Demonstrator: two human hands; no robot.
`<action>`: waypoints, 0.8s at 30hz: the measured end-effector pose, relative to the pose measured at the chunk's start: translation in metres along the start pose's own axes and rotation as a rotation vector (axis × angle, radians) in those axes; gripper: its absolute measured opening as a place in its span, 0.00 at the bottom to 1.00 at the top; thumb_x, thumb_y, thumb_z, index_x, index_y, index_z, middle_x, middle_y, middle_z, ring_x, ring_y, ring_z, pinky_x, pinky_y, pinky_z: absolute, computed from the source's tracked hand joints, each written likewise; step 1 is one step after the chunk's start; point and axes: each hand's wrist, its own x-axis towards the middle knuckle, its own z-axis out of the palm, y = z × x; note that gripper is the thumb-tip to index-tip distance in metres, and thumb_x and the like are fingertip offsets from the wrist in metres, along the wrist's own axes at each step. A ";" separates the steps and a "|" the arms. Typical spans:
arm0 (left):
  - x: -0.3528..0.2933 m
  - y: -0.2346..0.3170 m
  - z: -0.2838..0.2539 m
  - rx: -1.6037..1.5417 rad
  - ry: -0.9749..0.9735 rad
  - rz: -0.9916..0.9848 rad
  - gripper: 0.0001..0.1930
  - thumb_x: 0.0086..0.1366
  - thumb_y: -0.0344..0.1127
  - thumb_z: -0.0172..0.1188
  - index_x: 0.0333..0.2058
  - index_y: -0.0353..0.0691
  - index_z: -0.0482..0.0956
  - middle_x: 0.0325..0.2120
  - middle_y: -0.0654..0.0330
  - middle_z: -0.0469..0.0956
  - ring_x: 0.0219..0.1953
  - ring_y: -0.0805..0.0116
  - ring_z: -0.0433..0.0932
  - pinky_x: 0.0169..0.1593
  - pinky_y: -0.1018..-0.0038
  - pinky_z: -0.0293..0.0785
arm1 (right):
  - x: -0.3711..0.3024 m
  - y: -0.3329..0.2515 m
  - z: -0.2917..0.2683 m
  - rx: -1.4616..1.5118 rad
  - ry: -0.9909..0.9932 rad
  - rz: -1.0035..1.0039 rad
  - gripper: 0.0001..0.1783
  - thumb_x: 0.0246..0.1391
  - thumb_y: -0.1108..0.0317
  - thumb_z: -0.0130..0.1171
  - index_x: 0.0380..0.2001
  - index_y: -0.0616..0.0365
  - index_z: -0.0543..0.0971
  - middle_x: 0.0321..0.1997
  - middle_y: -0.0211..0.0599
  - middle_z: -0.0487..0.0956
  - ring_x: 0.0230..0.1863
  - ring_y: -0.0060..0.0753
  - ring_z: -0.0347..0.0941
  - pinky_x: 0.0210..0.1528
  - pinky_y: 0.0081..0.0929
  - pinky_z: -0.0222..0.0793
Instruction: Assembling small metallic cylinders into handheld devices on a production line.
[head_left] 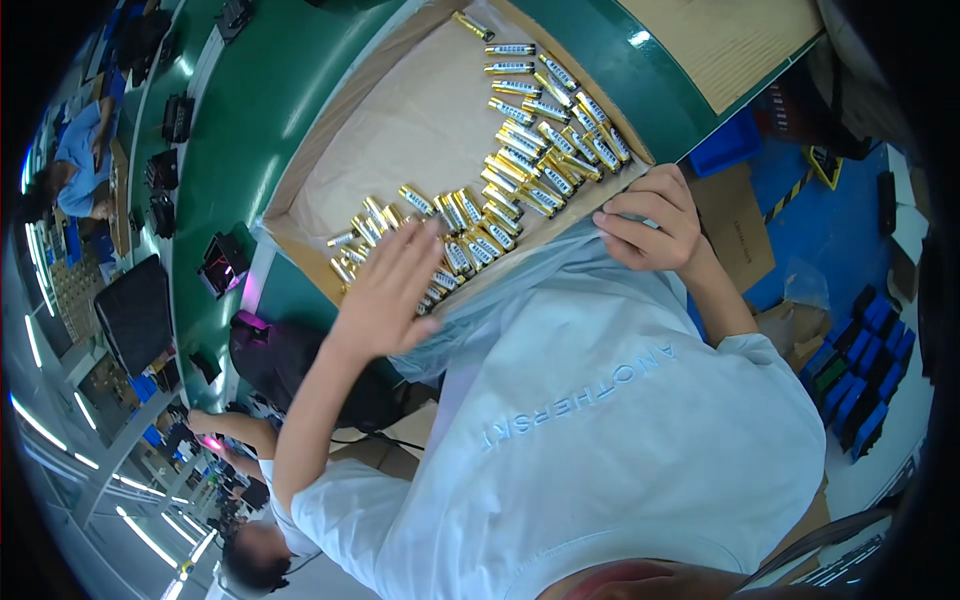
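A shallow cardboard box [398,135] lies tilted across the bench before me, with a pale lining on its bottom. Many gold-and-white cylindrical batteries [520,150] are spread in loose rows along its right and near sides. My left hand [390,285] is over the batteries at the near left, fingers stretched out and palm down; it hides some of them, and whether it touches them is unclear. At the near right corner, the curled fingers of my right hand [655,220] grip the box's edge. Translucent plastic sheeting [560,255] hangs over the near side.
The green bench [250,90] carries several black devices [222,265] along its left. A cardboard sheet [730,45] lies at the far right. Beyond the bench's right edge are a blue bin [727,142] and blue-and-black items [860,365]. Co-workers [85,155] sit at the left.
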 end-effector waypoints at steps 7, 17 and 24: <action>0.005 -0.019 -0.009 0.173 0.030 -0.078 0.40 0.69 0.65 0.30 0.66 0.37 0.59 0.67 0.50 0.57 0.70 0.47 0.53 0.70 0.57 0.50 | 0.012 0.004 -0.006 0.091 0.026 -0.033 0.07 0.41 0.72 0.64 0.28 0.57 0.83 0.34 0.31 0.81 0.29 0.31 0.70 0.34 0.29 0.68; 0.054 -0.060 -0.055 0.230 0.605 -0.247 0.31 0.58 0.37 0.58 0.60 0.35 0.64 0.60 0.45 0.63 0.59 0.46 0.64 0.64 0.56 0.57 | 0.097 0.009 -0.011 -0.116 -0.193 0.182 0.14 0.47 0.66 0.64 0.35 0.64 0.80 0.31 0.40 0.78 0.19 0.32 0.69 0.22 0.24 0.68; 0.124 -0.177 -0.083 -0.116 1.063 -0.618 0.24 0.63 0.33 0.53 0.58 0.34 0.66 0.53 0.44 0.69 0.54 0.51 0.68 0.59 0.62 0.63 | 0.147 0.037 0.048 -0.608 -0.666 0.162 0.26 0.44 0.56 0.69 0.40 0.66 0.76 0.34 0.40 0.75 0.24 0.36 0.74 0.21 0.32 0.70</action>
